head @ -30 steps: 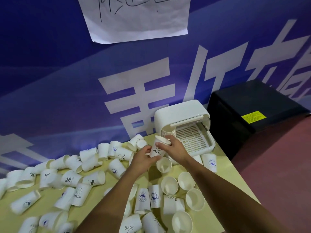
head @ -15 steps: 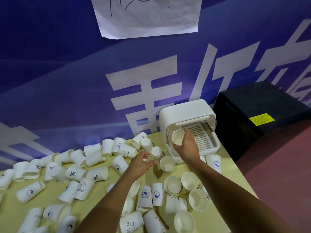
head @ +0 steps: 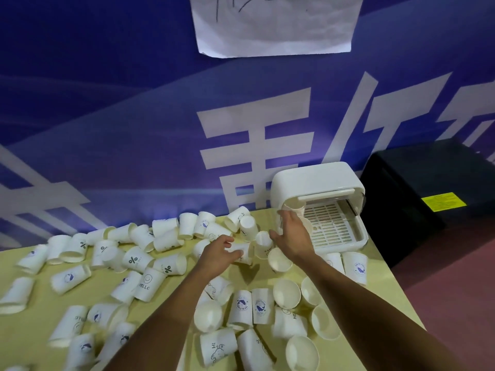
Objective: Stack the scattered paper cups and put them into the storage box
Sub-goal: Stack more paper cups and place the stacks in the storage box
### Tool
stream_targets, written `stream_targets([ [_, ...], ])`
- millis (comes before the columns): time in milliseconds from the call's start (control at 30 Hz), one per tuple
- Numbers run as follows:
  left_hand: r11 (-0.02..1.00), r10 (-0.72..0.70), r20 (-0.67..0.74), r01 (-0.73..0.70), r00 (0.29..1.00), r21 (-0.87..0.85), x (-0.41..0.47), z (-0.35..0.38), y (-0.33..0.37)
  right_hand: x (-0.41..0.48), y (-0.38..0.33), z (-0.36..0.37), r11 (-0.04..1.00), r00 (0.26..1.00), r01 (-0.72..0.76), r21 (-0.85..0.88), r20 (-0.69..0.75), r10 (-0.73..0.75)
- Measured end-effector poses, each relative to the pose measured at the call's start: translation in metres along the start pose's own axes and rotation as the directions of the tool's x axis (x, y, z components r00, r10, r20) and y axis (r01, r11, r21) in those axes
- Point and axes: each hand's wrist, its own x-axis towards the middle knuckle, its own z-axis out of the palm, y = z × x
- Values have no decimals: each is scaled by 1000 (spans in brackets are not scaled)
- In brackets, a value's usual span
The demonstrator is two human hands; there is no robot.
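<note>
While left hand (head: 219, 254) grips cup (head: 241, 251), right hand (head: 293, 236) beside.

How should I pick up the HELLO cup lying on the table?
The HELLO cup lies on its side, mouth towards you. Come from above and wrap a hand around its middle, across the round wall; squeezing the soft open rim would crumple it.

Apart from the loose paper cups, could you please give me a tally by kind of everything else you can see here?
White storage box: 1
Black cabinet: 1
Sheet of paper on the wall: 1
Yellow table: 1
Hands: 2, the left hand and the right hand
Total: 6
</note>
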Motion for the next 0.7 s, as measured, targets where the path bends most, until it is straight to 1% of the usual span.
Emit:
stream_targets([
  [200, 995, -44, -115, 34, 992, -91, -21, -54, -29, 6, -64, 40, 992, 981, 130, 6, 144, -129],
  [367, 991, -97, -236, 70, 967, -117, -44, -111, -69, 4, -129, 84, 967, 937, 256, -7, 247, -246],
  [600, 967, -218, -382, 147, 898, -206, -82, -190, -142, -13, -219, 152, 921, 848, 389, 25, 381, -368],
  [700, 950, -275, -415, 180, 867, -254, -96, -221, -174, -19, -253, 179, 902, 816, 431, 28, 415, -403],
])
